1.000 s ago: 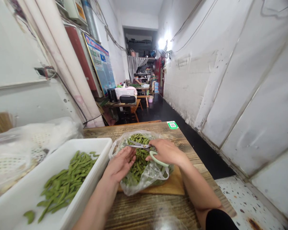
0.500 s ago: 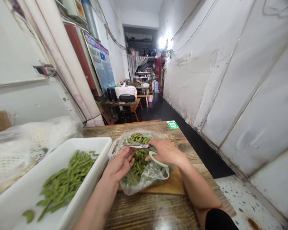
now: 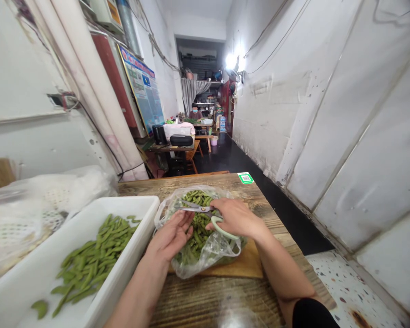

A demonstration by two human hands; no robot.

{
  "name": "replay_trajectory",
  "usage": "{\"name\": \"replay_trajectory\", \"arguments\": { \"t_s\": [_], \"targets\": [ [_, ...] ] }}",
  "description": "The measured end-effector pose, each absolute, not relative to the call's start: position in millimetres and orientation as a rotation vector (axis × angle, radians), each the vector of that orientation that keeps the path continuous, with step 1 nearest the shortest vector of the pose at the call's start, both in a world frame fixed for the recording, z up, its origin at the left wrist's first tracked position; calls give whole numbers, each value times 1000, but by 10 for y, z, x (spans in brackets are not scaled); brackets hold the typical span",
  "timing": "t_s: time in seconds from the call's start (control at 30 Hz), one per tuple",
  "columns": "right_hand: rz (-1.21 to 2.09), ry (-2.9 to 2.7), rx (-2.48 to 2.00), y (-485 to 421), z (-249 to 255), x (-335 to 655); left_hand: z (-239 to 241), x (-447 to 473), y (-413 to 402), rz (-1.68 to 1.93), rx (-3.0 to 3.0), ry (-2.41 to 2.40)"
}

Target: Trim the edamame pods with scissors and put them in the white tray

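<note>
Light-green-handled scissors (image 3: pixel 221 224) are in my right hand (image 3: pixel 234 217), blades pointing left and parted. My left hand (image 3: pixel 172 234) is beside the blade tips with its fingers curled. Whatever is between those fingers is too small or hidden to make out. Both hands are over a clear plastic bag (image 3: pixel 205 259), its mouth spread wide, full of green edamame pods (image 3: pixel 200 228). Beneath the bag lies a wooden board (image 3: pixel 249 264). To the left, a white plastic tub (image 3: pixel 146 209) contains a heap of loose pods (image 3: pixel 92 255).
The wooden table (image 3: pixel 191 300) carries a green QR-code card (image 3: pixel 246 177) at its far right corner. Plastic bags with white baskets (image 3: pixel 51 200) crowd the left side. Farther back, a second table (image 3: pixel 157 147) holds a black case (image 3: pixel 181 140); a masked person (image 3: pixel 195 113) sits beyond.
The scissor blades are slightly wider apart now. My left hand has shifted very little beside their tips. The bag and tub stay in place.
</note>
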State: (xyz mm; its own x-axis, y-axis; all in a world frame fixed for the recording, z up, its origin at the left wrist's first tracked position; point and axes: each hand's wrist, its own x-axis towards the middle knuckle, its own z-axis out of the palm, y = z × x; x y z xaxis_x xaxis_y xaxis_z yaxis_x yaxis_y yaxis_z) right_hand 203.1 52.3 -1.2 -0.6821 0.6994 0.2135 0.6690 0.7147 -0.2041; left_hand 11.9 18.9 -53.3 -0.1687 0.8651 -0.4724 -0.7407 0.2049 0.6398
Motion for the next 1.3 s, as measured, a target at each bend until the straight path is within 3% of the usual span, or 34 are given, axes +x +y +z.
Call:
{"name": "replay_trajectory", "arguments": {
  "t_s": [0.97, 1.3],
  "targets": [
    [158, -2781, -1211, 505, 66, 2060, -476, 272, 132, 1552, 374, 1054],
    [128, -2577, -1426, 565, 146, 2148, -654, 214, 470, 1469, 898, 1508]
  ]
}}
